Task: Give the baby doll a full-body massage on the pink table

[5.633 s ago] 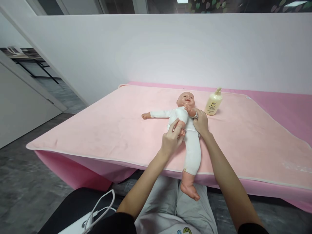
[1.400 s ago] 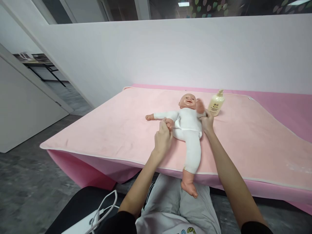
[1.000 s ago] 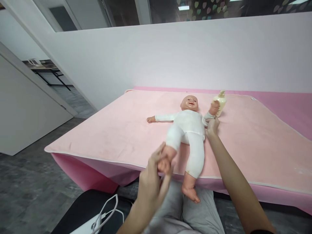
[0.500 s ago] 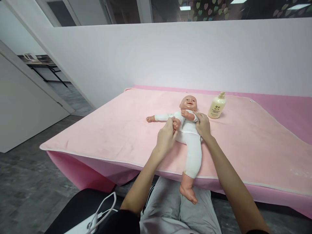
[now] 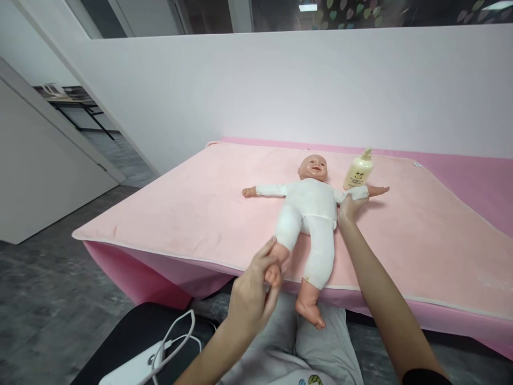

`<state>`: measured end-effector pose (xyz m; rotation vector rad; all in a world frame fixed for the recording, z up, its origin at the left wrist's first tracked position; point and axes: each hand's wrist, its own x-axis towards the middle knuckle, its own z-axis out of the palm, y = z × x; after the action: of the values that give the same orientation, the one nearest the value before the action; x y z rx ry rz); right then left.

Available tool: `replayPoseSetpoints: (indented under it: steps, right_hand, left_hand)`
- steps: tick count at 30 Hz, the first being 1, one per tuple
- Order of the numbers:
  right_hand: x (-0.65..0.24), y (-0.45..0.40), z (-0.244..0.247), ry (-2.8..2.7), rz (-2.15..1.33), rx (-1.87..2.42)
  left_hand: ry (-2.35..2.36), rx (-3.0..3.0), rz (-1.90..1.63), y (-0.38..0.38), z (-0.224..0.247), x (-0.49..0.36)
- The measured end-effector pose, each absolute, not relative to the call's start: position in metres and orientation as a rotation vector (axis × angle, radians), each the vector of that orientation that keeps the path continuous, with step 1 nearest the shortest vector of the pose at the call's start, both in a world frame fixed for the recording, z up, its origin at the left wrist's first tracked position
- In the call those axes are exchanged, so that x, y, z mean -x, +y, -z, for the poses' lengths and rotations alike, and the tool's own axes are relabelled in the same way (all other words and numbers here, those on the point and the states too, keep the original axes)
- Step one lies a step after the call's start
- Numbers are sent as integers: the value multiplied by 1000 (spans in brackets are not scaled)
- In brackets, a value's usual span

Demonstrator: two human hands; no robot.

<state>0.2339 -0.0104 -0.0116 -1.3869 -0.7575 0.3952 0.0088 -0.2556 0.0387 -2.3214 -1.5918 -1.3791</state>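
Nearest the camera: one black seat [image 5: 132, 326], bearing one white device [image 5: 128, 369] and a looped white cable [image 5: 178, 325]. Beside it, two legs in grey trousers [image 5: 276, 326], partly under the bench [image 5: 460, 179].

Hands in use: two. Left hand [image 5: 250, 291], near the front edge: grip curled about one foot [image 5: 273, 274] of the doll [image 5: 312, 200], fingers and thumb on opposite sides. Right hand [image 5: 348, 207], farther in: grip grasping one sleeved arm [image 5: 356, 193] of the same doll, held out to the right.

Dolls: one, in white, lying face up on one pale pink blanket [image 5: 192, 208] spread over the pink-covered bench, head toward the wall [image 5: 280, 85]. Legs two: one in the left grip, the other straight, its foot past the front edge. Arms two: one held, the other stretched out to the left on the blanket.

Bottles: one, pale yellow with a pump top [image 5: 358, 170], upright just behind the held arm; contact cannot be determined.

Beyond: one white wall, with glazing [image 5: 276, 16] above.
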Motion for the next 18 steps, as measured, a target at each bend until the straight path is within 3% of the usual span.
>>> replayPoseSetpoints:
  steps: [2,7,10,18]
  right_hand:
    - [-229,-15,4,-837,-310,1365]
    - [-215,-25,-10,-1664,-134,1300]
    - [-214,-26,-11,-1765,-117,1305]
    - [-223,-20,-3,-1038,-445,1461]
  left_hand:
    - [-1604,2208,1525,-224,-48,-11]
    - [-1845,2304,1609,-124,-52,-28]
    - [-1852,2310,1702,-100,-48,-32]
    - [-1777,2352,1457,-216,-30,-5]
